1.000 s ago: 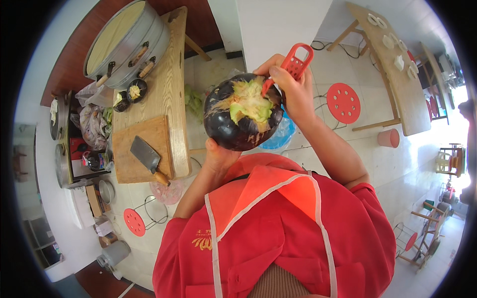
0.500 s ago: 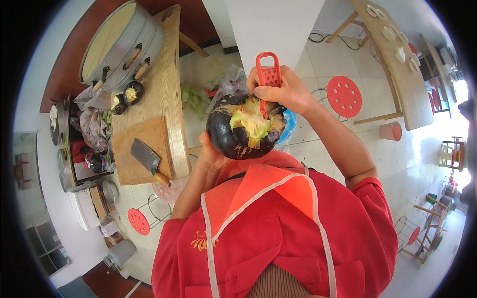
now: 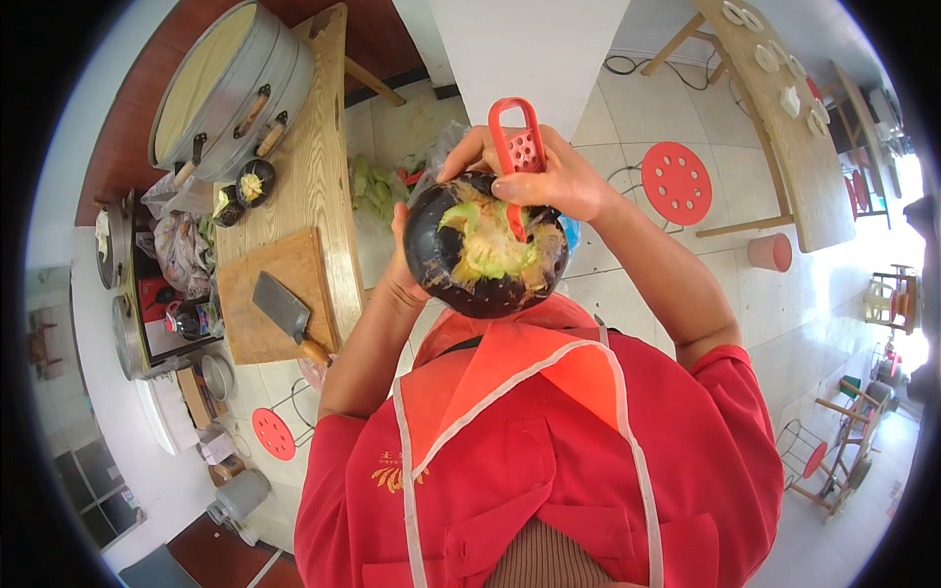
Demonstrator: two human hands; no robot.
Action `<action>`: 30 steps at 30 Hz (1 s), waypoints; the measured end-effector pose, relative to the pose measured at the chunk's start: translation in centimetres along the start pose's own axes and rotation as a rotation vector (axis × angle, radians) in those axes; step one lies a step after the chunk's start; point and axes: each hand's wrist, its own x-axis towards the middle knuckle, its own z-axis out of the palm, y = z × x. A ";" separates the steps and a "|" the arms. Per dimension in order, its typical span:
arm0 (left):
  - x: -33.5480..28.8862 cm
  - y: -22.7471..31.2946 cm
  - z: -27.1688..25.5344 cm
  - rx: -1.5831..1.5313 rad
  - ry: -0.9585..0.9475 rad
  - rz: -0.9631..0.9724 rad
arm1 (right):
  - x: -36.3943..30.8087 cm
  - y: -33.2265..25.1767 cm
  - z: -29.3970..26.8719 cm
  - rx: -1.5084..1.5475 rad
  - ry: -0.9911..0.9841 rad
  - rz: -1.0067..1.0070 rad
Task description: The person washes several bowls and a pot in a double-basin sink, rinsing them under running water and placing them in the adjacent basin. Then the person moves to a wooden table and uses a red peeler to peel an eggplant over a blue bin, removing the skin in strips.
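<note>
A large, glossy black-skinned pumpkin (image 3: 428, 242) is held up in front of my chest. Its upper face is cut open, showing pale yellow-green flesh, with tan scraped patches on the skin around it. My left hand (image 3: 404, 263) supports the pumpkin from its left side, most of the fingers hidden behind it. In my right hand (image 3: 573, 186) is a red peeler (image 3: 520, 149) with a looped, perforated handle. Its lower end rests against the cut flesh, and my right fingers also reach over the pumpkin's far rim.
On the wooden table (image 3: 312, 186) at left lie a cutting board (image 3: 240, 333) with a cleaver (image 3: 281, 304), two dark cut pieces (image 3: 256, 183) and a big steamer (image 3: 279, 93). Green scraps (image 3: 374, 193) lie on the floor beyond. A red stool (image 3: 676, 183) and bin (image 3: 769, 253) stand right.
The pumpkin has turned and tilted in my hands, showing its cut face more squarely. My right hand with the peeler has shifted slightly left, its fingers now spread over the far rim.
</note>
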 end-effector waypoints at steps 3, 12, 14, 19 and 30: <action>0.8 -1.0 0.2 -0.233 -0.138 -0.062 | -0.4 0.2 -0.5 -0.005 0.022 0.010; 0.4 -3.1 0.7 0.056 -0.050 -0.025 | -1.8 1.0 -1.7 0.090 0.187 0.059; -0.3 -2.9 0.5 -0.028 -0.388 -0.078 | -2.0 0.8 -2.0 0.086 0.271 0.100; -2.1 -3.9 1.1 0.421 0.078 0.091 | -1.9 0.8 -0.4 0.094 0.355 0.021; -1.0 -5.4 2.7 -0.561 0.135 0.186 | -1.9 0.6 1.6 0.059 0.377 -0.116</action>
